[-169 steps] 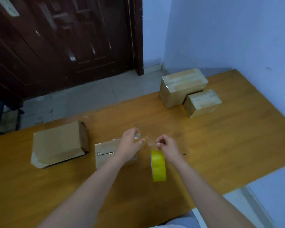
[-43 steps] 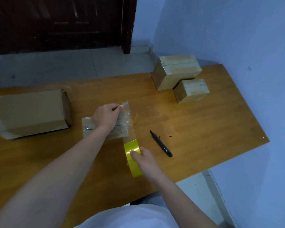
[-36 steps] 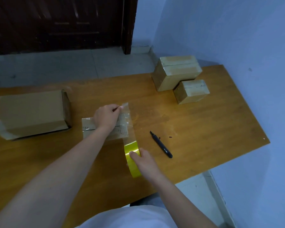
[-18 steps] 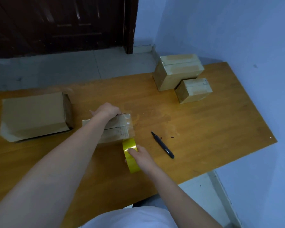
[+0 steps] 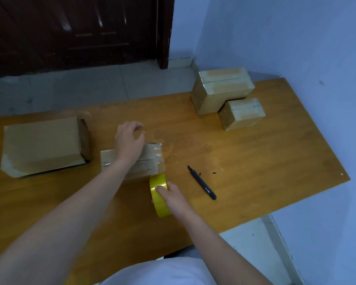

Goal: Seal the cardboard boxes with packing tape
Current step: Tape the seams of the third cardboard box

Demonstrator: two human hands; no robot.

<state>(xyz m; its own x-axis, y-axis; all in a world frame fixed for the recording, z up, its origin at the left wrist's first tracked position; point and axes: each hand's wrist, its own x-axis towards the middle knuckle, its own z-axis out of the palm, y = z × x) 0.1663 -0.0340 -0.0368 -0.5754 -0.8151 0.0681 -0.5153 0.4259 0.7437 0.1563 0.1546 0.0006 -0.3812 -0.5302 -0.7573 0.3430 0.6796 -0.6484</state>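
The right hand is gripping the yellow tape roll, thumb over the rim, holding it on edge just beside the near end of the small box. A clear strip is running from the roll up over the box's right end, so the roll is probably being held low and close to keep that strip taut.

The left hand is hovering over the far side of the small box with fingers loosely curled and nothing visible between them; the wrist is lying across the lid. Judgement: it is steadying the box and getting ready to press the tape down.

A black cutter is lying to the right of the roll, near enough to reach for cutting the strip.

A larger box is sitting to the left with its end flap ajar, likely waiting its turn. Two boxes are sitting touching at the far right corner, apparently taped already.

Surface: an orange-brown wooden table. Room: blue wall on the right, dark wooden door behind, grey tiled floor.
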